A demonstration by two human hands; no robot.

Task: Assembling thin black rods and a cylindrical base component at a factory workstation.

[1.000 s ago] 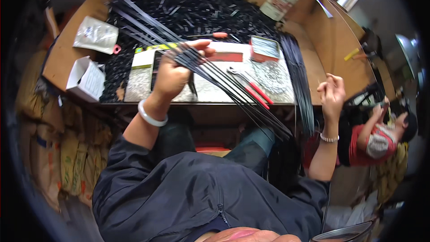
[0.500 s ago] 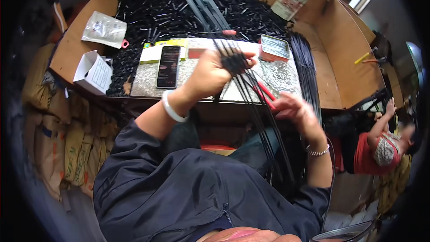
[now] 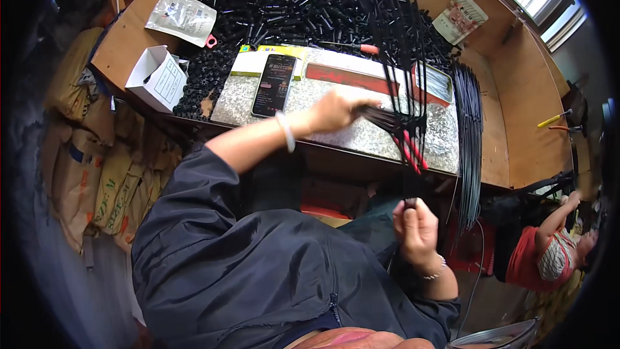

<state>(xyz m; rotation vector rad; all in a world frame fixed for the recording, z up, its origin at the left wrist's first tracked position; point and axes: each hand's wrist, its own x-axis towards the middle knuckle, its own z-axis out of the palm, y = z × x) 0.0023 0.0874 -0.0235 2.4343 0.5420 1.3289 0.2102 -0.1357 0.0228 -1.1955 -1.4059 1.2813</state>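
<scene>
Long thin black rods (image 3: 389,39) stand up from my right hand (image 3: 416,229), their lower ends gripped in its closed fingers below the bench edge. My left hand (image 3: 337,111) is over the stone slab (image 3: 303,106), closed round the end of a short dark bundle (image 3: 381,116). That bundle reaches right to where it meets the rods; motion blurs it, and I cannot tell its exact parts. Behind the rods, pliers with red handles (image 3: 413,154) lie at the slab's front edge, partly hidden.
Left on the slab lies a phone (image 3: 274,85). Beyond it spreads a heap of small black parts (image 3: 278,10). An open tin (image 3: 433,84) and hanging dark rods (image 3: 469,129) are to the right. A white box (image 3: 157,81) stands left. Another person (image 3: 546,252) sits at far right.
My right hand has moved down from near the pliers and closed on the rods' ends. The rods now point upward. My left hand has shifted right and slightly lower.
</scene>
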